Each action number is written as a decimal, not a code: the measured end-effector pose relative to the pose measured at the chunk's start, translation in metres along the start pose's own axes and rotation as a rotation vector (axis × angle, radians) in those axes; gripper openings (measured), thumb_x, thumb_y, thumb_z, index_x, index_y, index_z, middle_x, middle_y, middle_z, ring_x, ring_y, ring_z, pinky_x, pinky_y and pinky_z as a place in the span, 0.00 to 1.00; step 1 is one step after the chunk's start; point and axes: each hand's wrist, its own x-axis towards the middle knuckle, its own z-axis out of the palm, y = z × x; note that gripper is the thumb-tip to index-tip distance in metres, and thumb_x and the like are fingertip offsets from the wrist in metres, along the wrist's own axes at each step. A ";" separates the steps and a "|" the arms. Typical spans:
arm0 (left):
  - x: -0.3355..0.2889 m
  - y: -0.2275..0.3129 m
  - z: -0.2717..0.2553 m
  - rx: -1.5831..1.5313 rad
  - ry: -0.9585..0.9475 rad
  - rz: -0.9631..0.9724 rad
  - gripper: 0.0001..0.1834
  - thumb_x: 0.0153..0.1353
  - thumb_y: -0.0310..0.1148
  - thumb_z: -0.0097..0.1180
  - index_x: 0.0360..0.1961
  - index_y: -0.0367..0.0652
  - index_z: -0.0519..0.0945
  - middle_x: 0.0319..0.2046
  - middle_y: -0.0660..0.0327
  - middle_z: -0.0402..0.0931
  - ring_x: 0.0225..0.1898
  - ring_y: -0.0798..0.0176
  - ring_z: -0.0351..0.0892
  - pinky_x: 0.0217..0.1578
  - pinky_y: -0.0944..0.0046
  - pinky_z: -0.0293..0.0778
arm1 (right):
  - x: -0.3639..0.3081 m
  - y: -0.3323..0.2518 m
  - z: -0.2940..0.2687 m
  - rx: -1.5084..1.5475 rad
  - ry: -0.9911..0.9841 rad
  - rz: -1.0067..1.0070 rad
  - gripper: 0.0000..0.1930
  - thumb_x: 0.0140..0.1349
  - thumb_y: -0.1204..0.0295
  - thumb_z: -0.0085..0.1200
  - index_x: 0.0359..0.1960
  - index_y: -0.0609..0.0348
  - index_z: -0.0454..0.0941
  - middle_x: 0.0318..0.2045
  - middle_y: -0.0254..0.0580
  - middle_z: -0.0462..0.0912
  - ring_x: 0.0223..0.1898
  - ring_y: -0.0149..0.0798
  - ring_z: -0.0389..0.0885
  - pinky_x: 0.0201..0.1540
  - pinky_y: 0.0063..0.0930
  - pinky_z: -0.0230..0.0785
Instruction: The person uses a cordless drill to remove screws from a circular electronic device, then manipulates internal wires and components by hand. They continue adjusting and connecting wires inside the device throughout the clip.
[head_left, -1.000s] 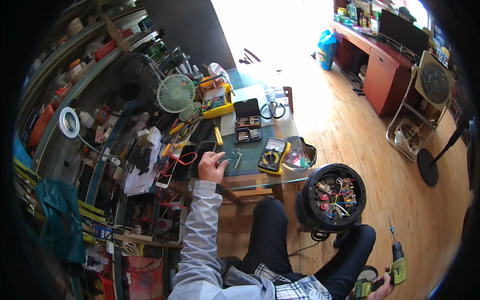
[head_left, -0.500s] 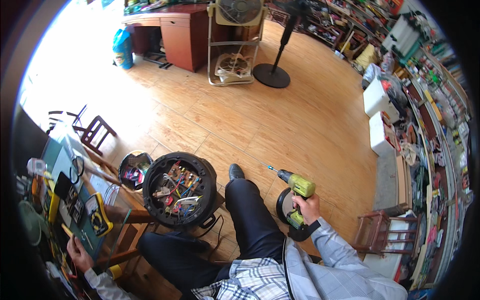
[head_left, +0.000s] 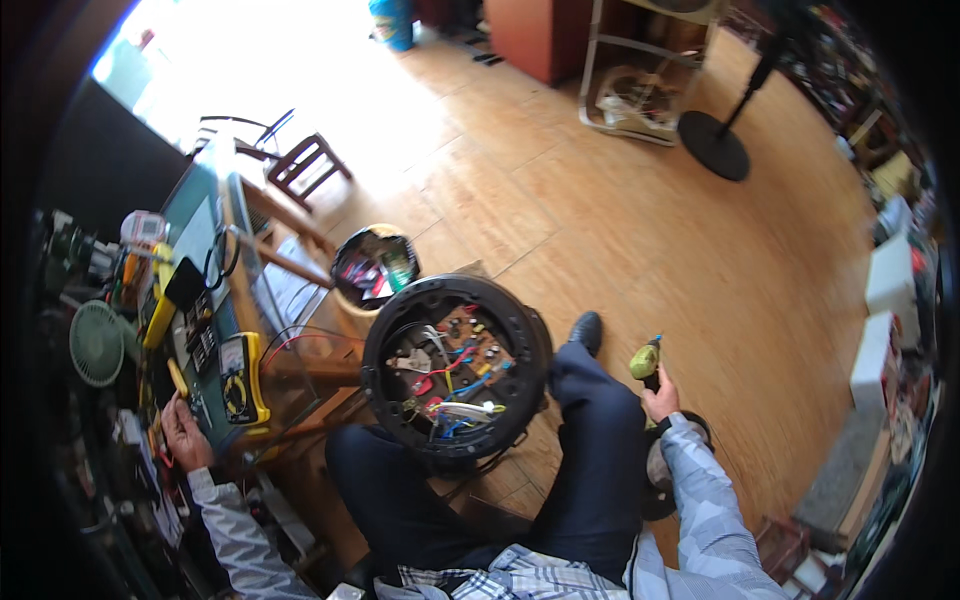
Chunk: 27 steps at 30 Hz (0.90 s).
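My right hand point(head_left: 660, 397) is closed round the grip of a green cordless drill point(head_left: 645, 362), held out over the floor beyond my right knee. A bit with a blue part sticks out of its front. My left hand point(head_left: 186, 436) rests at the bench edge, its fingers stretched toward a small yellow-handled tool point(head_left: 178, 377) and some little loose pieces. Whether the fingertips touch any of them is too small to tell. Before my knees stands a round black appliance housing point(head_left: 380, 405), its open top showing a brown circuit board point(head_left: 470, 345) and coloured wires.
On the bench point(head_left: 205, 400) lie a yellow multimeter point(head_left: 240, 380) and a small green fan point(head_left: 97, 343) among clutter. Past the housing stands a lined waste bin point(head_left: 350, 245). A wooden chair point(head_left: 305, 168) and a fan stand base point(head_left: 713, 146) are farther off. White boxes point(head_left: 890, 275) line the right.
My view has swung left, so the bench and housing sit farther right in it. The drill now points away from me and shows foreshortened. My left hand stays at the bench edge.
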 end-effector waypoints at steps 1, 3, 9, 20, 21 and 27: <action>-0.001 0.008 -0.004 0.081 0.030 -0.041 0.23 0.88 0.45 0.54 0.66 0.37 0.86 0.56 0.63 0.82 0.44 0.72 0.77 0.46 0.70 0.73 | 0.016 0.008 0.009 -0.027 -0.044 -0.037 0.45 0.62 0.78 0.59 0.84 0.64 0.63 0.64 0.66 0.86 0.67 0.54 0.86 0.69 0.40 0.76; -0.004 0.023 -0.006 0.142 0.063 -0.044 0.24 0.89 0.46 0.52 0.66 0.36 0.86 0.53 0.65 0.82 0.36 0.75 0.69 0.39 0.72 0.69 | 0.043 0.021 0.024 -0.156 -0.139 0.126 0.46 0.62 0.79 0.58 0.86 0.62 0.61 0.68 0.69 0.83 0.72 0.60 0.82 0.74 0.42 0.73; -0.008 0.050 -0.017 0.135 0.079 -0.192 0.23 0.89 0.44 0.53 0.68 0.36 0.85 0.40 0.70 0.79 0.32 0.78 0.66 0.35 0.73 0.64 | 0.072 0.054 0.062 -0.450 -0.243 0.058 0.49 0.61 0.82 0.62 0.87 0.54 0.59 0.74 0.62 0.74 0.72 0.67 0.77 0.75 0.53 0.73; -0.007 0.049 -0.022 0.064 0.156 -0.326 0.24 0.89 0.47 0.52 0.69 0.40 0.85 0.32 0.74 0.78 0.28 0.81 0.63 0.28 0.74 0.59 | 0.046 0.155 0.121 -0.642 -0.316 0.203 0.53 0.50 0.87 0.72 0.82 0.58 0.65 0.69 0.60 0.76 0.70 0.65 0.78 0.73 0.47 0.73; -0.007 0.048 -0.021 0.082 0.144 -0.266 0.24 0.89 0.47 0.53 0.69 0.40 0.85 0.32 0.74 0.78 0.28 0.81 0.63 0.28 0.75 0.59 | 0.044 0.158 0.124 -0.594 -0.290 0.135 0.52 0.50 0.87 0.71 0.82 0.58 0.66 0.68 0.61 0.77 0.69 0.65 0.78 0.73 0.48 0.74; -0.009 0.040 -0.015 0.030 0.157 -0.253 0.22 0.88 0.46 0.53 0.67 0.40 0.86 0.31 0.74 0.77 0.27 0.82 0.63 0.28 0.75 0.58 | 0.044 0.131 0.106 -0.651 -0.414 0.281 0.28 0.68 0.81 0.62 0.71 0.59 0.78 0.64 0.62 0.82 0.67 0.64 0.82 0.67 0.51 0.78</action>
